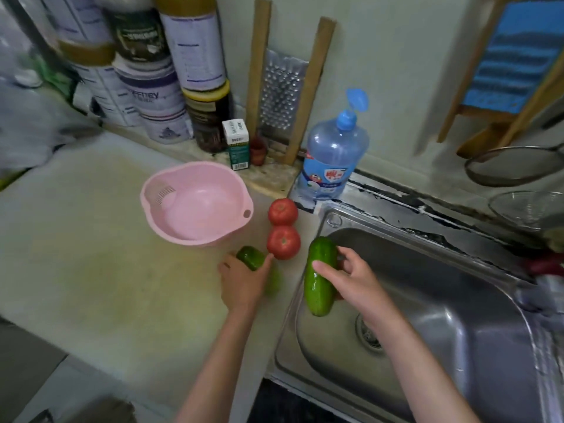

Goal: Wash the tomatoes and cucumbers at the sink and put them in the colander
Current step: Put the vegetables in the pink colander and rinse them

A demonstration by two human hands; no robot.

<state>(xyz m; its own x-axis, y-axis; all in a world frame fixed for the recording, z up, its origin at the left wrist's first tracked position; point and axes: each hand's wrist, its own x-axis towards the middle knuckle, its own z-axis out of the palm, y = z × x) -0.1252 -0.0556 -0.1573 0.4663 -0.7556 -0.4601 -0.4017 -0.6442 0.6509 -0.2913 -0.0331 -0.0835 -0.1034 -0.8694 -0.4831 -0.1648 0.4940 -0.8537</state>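
A: Pale bench point(106, 254) next to a steel sink point(442, 300), tins stacked against the back wall. What are the hands up to?

B: Right hand point(351, 279) has its grip wrapped round a cucumber point(320, 279), held over the sink's left edge. Left hand point(241, 279) is curled over a second cucumber point(250, 257) lying on the bench, looks like it's closing on it.

A: And the tomatoes?

B: Two tomatoes point(283, 228) touching each other, just past the left grip, between both hands. The pink colander point(171, 221) sits farther out from that grip, nothing in it.
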